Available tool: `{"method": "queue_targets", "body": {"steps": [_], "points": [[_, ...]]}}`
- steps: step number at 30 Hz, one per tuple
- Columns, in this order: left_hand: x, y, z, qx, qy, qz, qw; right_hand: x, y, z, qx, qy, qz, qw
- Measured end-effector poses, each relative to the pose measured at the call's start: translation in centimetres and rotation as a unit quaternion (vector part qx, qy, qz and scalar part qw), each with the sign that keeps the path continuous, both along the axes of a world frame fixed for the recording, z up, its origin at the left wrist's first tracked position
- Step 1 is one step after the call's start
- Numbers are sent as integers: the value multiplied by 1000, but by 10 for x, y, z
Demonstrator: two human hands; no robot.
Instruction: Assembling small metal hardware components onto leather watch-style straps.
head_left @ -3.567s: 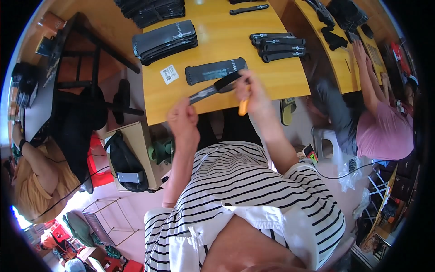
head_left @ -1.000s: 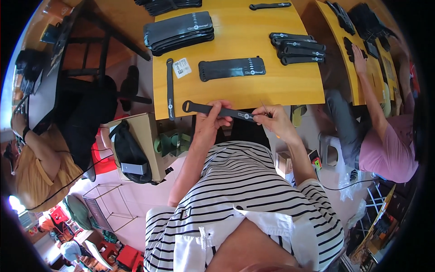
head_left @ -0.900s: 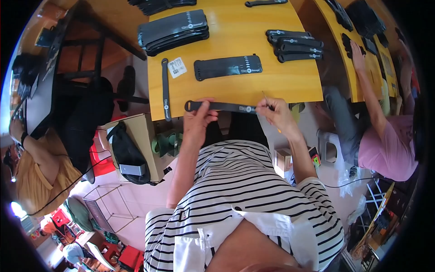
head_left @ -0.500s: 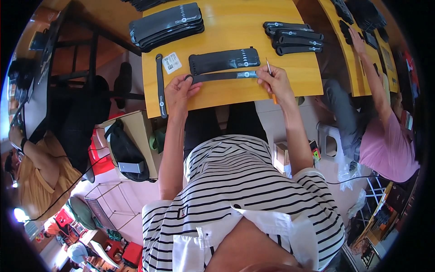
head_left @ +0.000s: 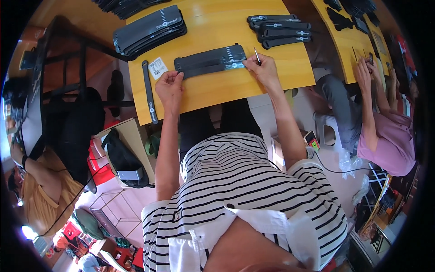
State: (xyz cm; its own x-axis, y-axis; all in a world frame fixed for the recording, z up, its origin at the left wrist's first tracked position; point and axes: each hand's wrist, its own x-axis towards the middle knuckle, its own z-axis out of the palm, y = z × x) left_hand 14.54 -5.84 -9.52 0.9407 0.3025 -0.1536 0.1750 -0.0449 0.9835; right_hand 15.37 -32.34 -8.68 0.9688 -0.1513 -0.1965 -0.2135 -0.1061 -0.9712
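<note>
Left hand (head_left: 170, 88) pinches the left end of a long black strap (head_left: 209, 70) between thumb and fingers, and I have the right hand (head_left: 263, 69) gripping its other end, near a pale patch of print. That same right hand (busy enough, from where I watch) also carries a slim pointed tool (head_left: 257, 56), its tip sticking up past the fingers and angled away from the wearer. Strung between the two hands, the strap runs along the near edge of a wide dark panel (head_left: 204, 57) lying flat near the front of the yellow worktop (head_left: 213, 22); from my overhead view I cannot tell whether the two touch or the strap hangs just above. To the left of the panel I see a white label (head_left: 157, 68), and just beside that a loose strap (head_left: 148, 93) lies lengthwise, its looped end away from the wearer. Farther back on the left sits a stack of wide panels (head_left: 149, 31), while a loose pile of narrow straps (head_left: 281, 31) rests at the right. On my right margin, a person in a pink top (head_left: 387, 145) works at another worktop.
</note>
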Motion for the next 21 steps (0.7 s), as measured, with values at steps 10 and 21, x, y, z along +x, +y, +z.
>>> {"method": "queue_targets", "body": {"steps": [10, 21], "points": [[1, -5, 3, 38, 12, 7, 999, 6, -3, -15, -24, -15, -15, 999], [1, -9, -2, 41, -9, 21, 999, 4, 6, -9, -204, -48, -54, 976]]}}
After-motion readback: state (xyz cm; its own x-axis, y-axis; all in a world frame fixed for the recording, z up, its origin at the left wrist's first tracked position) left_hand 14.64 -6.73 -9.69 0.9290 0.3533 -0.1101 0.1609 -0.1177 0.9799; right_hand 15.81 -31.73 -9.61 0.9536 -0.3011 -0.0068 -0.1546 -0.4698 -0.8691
